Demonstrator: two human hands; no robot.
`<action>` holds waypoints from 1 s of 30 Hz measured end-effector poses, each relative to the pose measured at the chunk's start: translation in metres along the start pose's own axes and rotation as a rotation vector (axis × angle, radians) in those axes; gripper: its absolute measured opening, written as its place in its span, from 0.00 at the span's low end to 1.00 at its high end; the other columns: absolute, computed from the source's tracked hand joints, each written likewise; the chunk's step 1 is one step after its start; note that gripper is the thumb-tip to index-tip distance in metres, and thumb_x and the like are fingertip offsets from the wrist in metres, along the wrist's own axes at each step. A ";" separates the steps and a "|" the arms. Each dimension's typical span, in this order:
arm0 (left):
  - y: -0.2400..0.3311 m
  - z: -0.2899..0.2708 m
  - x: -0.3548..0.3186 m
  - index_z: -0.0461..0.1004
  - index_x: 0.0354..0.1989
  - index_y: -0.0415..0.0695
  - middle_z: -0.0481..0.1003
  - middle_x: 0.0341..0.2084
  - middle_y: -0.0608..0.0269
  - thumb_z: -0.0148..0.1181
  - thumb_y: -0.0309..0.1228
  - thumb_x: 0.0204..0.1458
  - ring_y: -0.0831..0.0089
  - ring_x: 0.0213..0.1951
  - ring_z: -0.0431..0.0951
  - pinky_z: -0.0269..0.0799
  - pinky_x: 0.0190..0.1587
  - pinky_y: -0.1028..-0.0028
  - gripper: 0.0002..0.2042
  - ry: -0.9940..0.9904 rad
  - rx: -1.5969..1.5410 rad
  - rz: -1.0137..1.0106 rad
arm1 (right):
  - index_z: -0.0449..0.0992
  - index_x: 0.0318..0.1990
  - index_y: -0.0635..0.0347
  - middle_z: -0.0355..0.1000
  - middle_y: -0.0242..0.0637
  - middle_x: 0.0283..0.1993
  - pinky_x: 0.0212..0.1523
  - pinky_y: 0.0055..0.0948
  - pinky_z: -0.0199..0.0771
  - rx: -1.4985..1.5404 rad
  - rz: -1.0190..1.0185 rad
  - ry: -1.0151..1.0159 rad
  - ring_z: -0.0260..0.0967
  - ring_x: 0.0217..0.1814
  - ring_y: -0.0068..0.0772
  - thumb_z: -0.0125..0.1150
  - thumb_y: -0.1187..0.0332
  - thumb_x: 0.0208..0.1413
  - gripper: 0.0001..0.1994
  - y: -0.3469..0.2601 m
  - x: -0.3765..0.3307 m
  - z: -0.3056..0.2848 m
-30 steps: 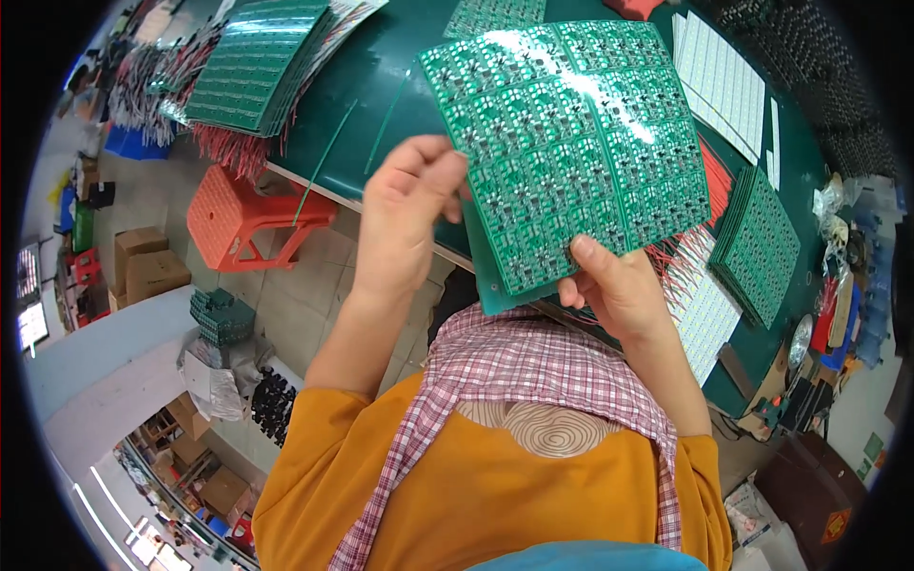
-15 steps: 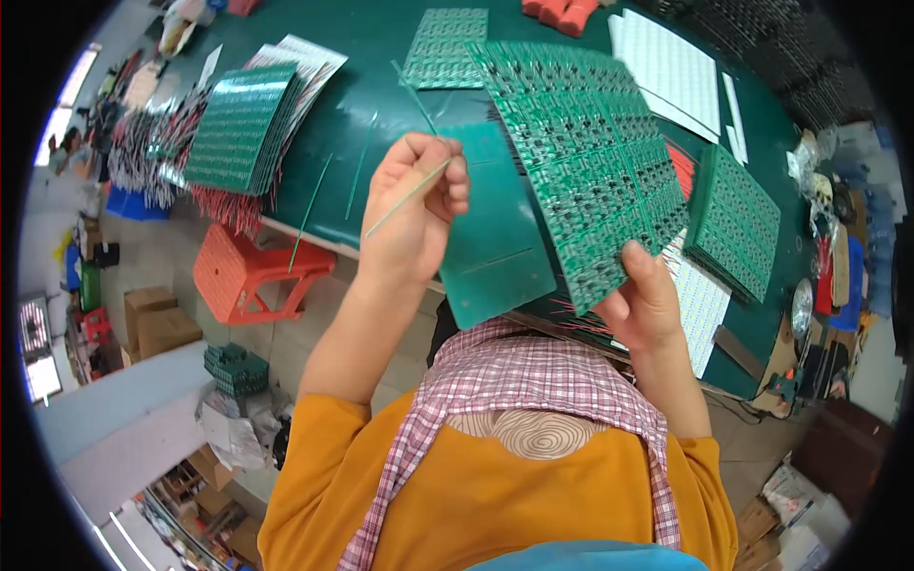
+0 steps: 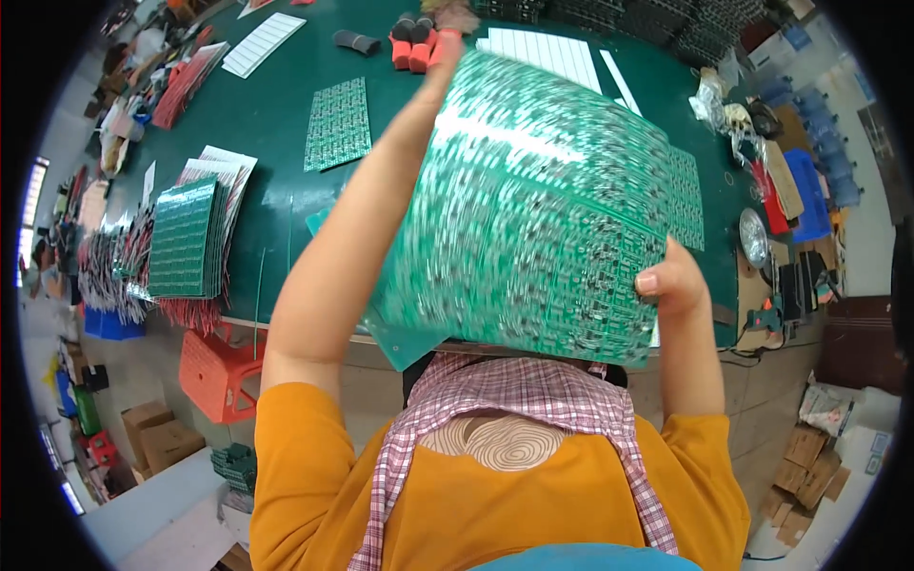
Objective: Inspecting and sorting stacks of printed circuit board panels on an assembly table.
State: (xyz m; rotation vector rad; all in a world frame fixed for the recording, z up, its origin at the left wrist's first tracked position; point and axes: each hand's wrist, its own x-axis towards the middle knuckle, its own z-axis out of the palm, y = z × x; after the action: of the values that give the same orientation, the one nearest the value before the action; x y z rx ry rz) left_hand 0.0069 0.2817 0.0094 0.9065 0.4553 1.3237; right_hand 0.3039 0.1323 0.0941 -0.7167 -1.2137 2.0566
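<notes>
1 big green circuit panel (image 3: pixel 533 219) over the near side of the tabletop (image 3: pixel 262 124), 1 wired board stack (image 3: pixel 183 238) left, 1 loose board (image 3: pixel 338 124) farther back. Right hand (image 3: pixel 681 284): fingers gripping panel's right edge. My left hand (image 3: pixel 451 17): blurred by its far corner, can't tell if fingers are closed. Vs half a second back: panel shows wider, left hand's farther out. Tabletop's green; tiled floor (image 3: pixel 762 409) below, 1 red-orange stool (image 3: pixel 217 376).

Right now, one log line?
right hand: holds green circuit panel, right edge | left hand: near panel's far corner, blurred, grip unclear
</notes>
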 end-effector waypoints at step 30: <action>0.031 0.091 -0.217 0.69 0.46 0.38 0.75 0.31 0.65 0.54 0.29 0.54 0.80 0.28 0.75 0.72 0.28 0.81 0.12 0.452 0.142 -0.142 | 0.56 0.60 0.59 0.63 0.38 0.56 0.58 0.42 0.61 0.241 -0.013 0.058 0.61 0.58 0.38 0.61 0.63 0.48 0.32 0.095 0.039 0.060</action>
State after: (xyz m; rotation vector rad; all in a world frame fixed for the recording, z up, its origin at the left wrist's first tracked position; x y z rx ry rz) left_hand 0.0062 0.0464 0.0439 0.6711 0.9563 1.3765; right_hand 0.2113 0.0933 0.0294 -0.6466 -0.9161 2.1097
